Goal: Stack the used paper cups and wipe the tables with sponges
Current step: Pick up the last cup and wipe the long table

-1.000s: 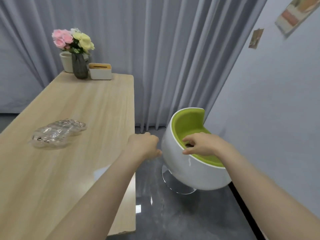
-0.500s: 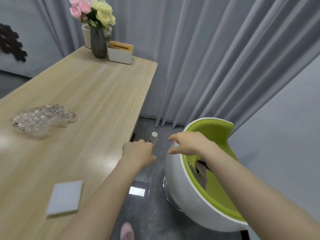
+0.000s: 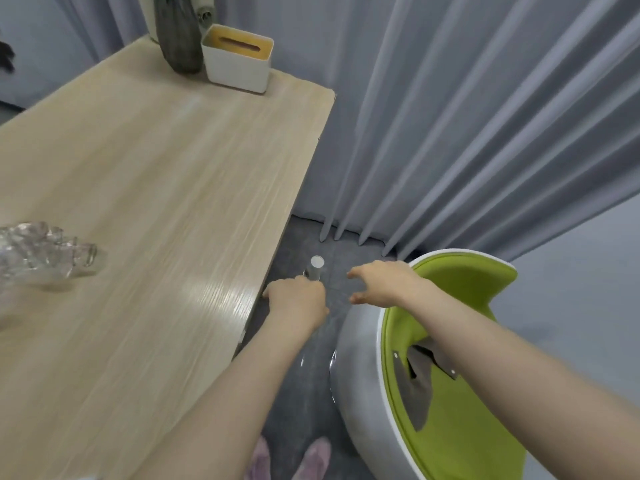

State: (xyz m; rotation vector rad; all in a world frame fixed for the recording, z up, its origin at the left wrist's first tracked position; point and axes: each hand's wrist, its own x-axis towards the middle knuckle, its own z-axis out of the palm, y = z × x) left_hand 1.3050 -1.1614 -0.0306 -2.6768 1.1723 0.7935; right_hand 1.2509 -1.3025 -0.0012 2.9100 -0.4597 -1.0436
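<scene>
A small white paper cup stands on the dark floor between the table's right edge and the chair. My left hand hovers just in front of it, beside the table's edge, fingers loosely curled and holding nothing. My right hand reaches toward the cup from the right with fingers spread, a short gap away from it. The wooden table fills the left side.
A white-and-green tub chair stands close at the right. On the table are a crumpled clear plastic bottle, a white tissue box and a dark vase. Grey curtains hang behind. My pink shoes show below.
The view has tilted down and moved forward. Both hands have moved toward the cup on the floor; the right hand has left the chair's rim. The grey pad on the table is out of view.
</scene>
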